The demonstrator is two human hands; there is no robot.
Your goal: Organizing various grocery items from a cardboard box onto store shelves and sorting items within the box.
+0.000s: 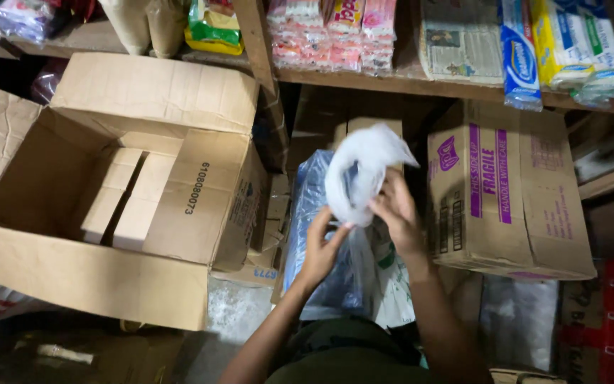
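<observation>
Head view: crumpled translucent white plastic bag (364, 171)

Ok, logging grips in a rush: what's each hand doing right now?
Left hand: closed on the lower part of the clear plastic bag.
Right hand: closed on the same bag, higher up.

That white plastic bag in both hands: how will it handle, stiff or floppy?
Likely floppy: the white plastic bag bunches and folds between the left hand and right hand. Probably light, as its top stands up unsupported. The thin film looks possibly slippery.
</observation>
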